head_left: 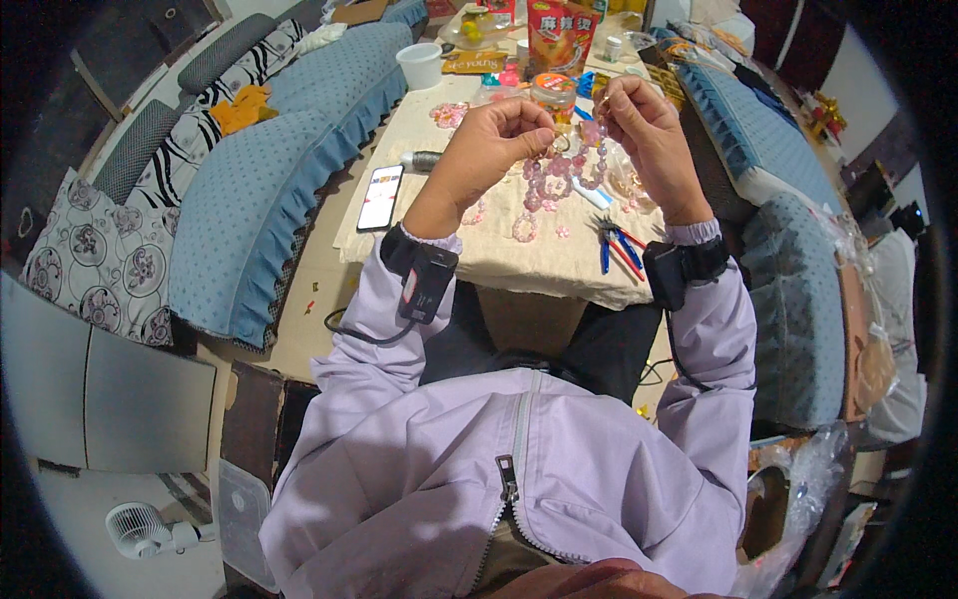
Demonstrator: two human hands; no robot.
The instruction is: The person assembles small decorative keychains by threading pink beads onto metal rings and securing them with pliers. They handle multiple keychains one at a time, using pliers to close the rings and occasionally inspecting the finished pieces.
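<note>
Both hands are raised over the cloth-covered table with a pink and purple beaded strand [547, 180] hanging between them. My left hand [489, 155] pinches it by a gold-coloured ring at its left end. With thumb and fingers pressed together, my right hand [647, 135] grips the other end; the small piece at its fingertips is hard to make out. Loops of round beads dangle below. Under the right hand lie pliers [623, 248] with red and blue handles. A small ring of pink beads [525, 228] rests on the cloth beneath the strand.
Left of my left hand lie a lit phone [380, 198] and a grey spool [424, 161]. Farther back stand a white tub [419, 66], a lidded jar [553, 94] and a red food pouch [561, 38]. Blue-covered sofas [269, 150] flank the table.
</note>
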